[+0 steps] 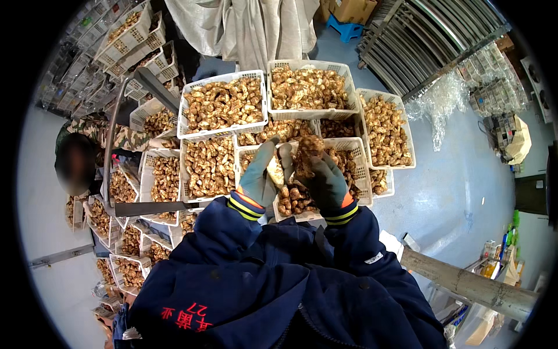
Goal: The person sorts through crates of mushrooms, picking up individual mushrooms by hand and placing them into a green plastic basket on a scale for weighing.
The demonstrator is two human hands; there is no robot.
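Note:
Both my hands wear grey-and-teal work gloves and are raised over white plastic crates full of brown-and-cream mushrooms. My left hand [257, 172] has a pale mushroom [275, 171] between thumb and fingers. In my right hand [327, 181] is a dark brown clump of mushroom [310, 148], partly covered by the glove. Below the hands, a crate [365, 174] holds loose mushrooms, and darker mushrooms [296, 201] lie at its near side. Behind stand two heaped crates, one at the left [265, 98] and one at the right [348, 113].
To the right is another full crate [412, 161]. A metal cart handle [114, 118] rises at the left, beside a person in a camouflage sleeve [126, 135] reaching toward a crate. A metal rack [418, 39] and blue stool [344, 29] stand behind; a thick pipe [471, 279] lies right.

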